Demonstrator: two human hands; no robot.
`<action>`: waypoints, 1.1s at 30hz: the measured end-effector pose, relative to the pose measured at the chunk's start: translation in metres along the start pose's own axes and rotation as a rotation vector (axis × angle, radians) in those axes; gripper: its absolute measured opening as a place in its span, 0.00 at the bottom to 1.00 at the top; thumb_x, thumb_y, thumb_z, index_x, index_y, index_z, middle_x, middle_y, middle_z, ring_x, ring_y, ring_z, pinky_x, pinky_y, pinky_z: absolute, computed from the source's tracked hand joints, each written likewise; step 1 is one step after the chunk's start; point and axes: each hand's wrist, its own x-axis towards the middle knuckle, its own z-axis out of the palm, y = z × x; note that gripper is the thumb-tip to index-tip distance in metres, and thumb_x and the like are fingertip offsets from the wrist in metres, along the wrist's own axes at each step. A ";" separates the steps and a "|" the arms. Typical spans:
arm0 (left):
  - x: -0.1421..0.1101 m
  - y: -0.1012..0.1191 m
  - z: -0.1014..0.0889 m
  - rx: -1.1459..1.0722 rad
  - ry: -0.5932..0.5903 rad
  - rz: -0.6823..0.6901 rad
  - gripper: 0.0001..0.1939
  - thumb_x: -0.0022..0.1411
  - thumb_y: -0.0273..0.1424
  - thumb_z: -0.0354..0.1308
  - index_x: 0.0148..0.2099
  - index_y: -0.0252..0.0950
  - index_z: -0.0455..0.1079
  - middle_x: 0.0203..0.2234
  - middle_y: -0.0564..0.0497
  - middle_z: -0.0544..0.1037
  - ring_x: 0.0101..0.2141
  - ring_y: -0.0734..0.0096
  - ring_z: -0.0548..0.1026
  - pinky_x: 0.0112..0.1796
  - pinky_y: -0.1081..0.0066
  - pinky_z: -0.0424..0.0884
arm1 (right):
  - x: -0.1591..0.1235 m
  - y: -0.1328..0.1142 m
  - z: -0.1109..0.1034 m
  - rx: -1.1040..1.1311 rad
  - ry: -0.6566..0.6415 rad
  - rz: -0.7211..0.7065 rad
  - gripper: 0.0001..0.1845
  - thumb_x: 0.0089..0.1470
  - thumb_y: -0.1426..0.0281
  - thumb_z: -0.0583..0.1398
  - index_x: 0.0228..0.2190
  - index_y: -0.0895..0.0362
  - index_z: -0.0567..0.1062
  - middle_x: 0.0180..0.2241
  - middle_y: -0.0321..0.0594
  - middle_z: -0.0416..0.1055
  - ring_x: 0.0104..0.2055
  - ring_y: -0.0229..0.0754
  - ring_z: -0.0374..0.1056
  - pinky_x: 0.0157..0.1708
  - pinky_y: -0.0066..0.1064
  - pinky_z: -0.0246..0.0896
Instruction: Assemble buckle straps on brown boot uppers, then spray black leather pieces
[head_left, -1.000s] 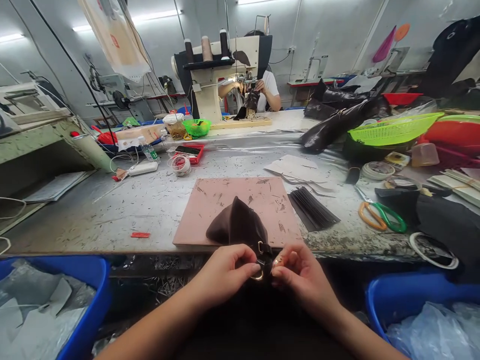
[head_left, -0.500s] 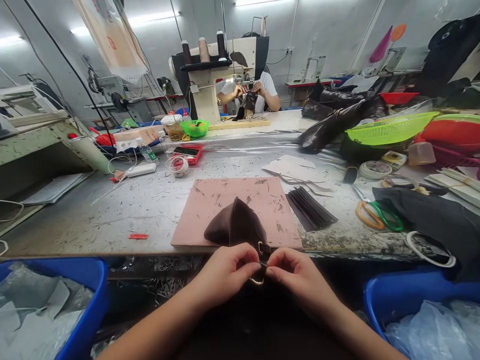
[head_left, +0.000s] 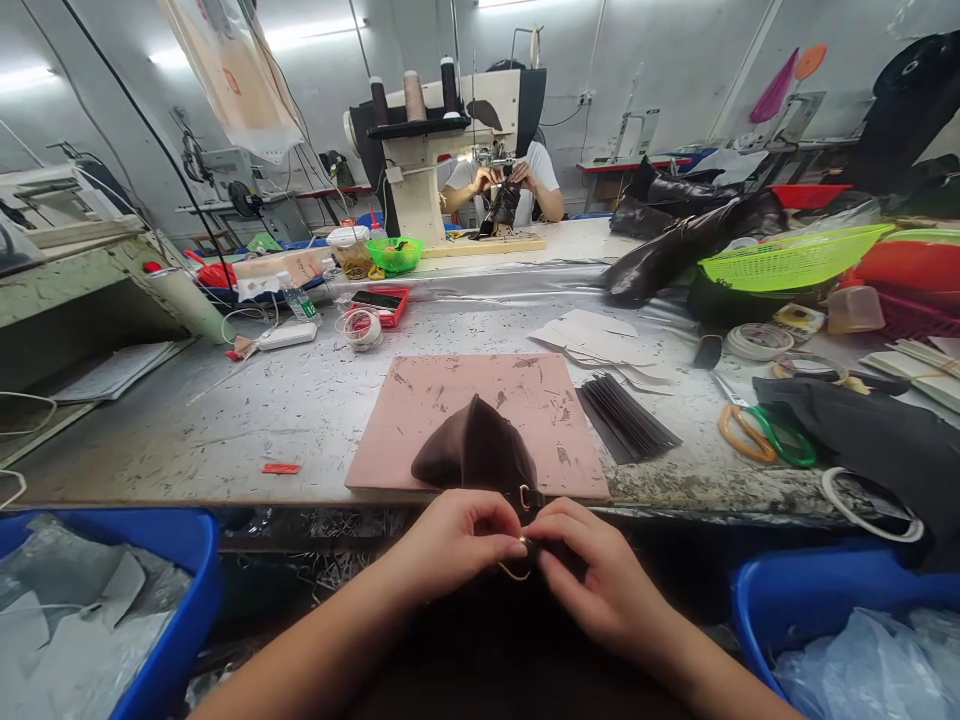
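A dark brown leather piece (head_left: pixel 475 445), folded to a peak, lies over the near edge of the pink board (head_left: pixel 412 385). From its near end runs a narrow leather strap with a gold-coloured buckle (head_left: pixel 525 495). My left hand (head_left: pixel 469 540) pinches the strap between thumb and fingers, just beyond the table edge. Opposite it, my right hand (head_left: pixel 592 565) has its bent fingertips on the same strap, with the thumb lower down. A gold-coloured metal loop (head_left: pixel 516 573) hangs beneath my left fingertips. The strap between the hands is mostly hidden.
Black strips (head_left: pixel 628 420) and white paper pieces (head_left: pixel 592 340) lie right of the board, with scissors (head_left: pixel 765 435) beyond. Blue bins (head_left: pixel 202 560) flank me below the table. Across the table, a person's hands (head_left: pixel 506 180) work at a sewing machine (head_left: pixel 409 180).
My right thumb has dropped away from its pinch and the right fingers have shifted slightly left on the strap. My left hand keeps its pinch. The whole view has shifted slightly.
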 end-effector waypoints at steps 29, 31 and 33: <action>-0.005 -0.002 -0.003 -0.074 0.127 0.098 0.09 0.53 0.35 0.56 0.31 0.34 0.62 0.22 0.55 0.67 0.24 0.75 0.68 0.27 0.73 0.66 | 0.018 0.005 -0.022 0.129 -0.287 0.256 0.11 0.48 0.77 0.53 0.35 0.55 0.69 0.34 0.37 0.70 0.38 0.40 0.65 0.40 0.32 0.59; -0.006 0.000 -0.005 -0.130 0.044 0.101 0.09 0.51 0.33 0.58 0.33 0.34 0.64 0.23 0.54 0.68 0.26 0.75 0.68 0.29 0.73 0.66 | 0.015 0.006 -0.019 0.122 -0.217 0.251 0.08 0.47 0.77 0.53 0.31 0.55 0.68 0.31 0.36 0.68 0.35 0.39 0.64 0.37 0.31 0.59; -0.008 0.004 -0.008 -0.111 0.015 0.105 0.08 0.50 0.29 0.58 0.34 0.33 0.65 0.24 0.54 0.69 0.27 0.75 0.68 0.31 0.73 0.65 | 0.014 0.005 -0.015 0.137 -0.179 0.279 0.05 0.48 0.76 0.53 0.29 0.55 0.67 0.29 0.35 0.67 0.33 0.38 0.64 0.35 0.30 0.59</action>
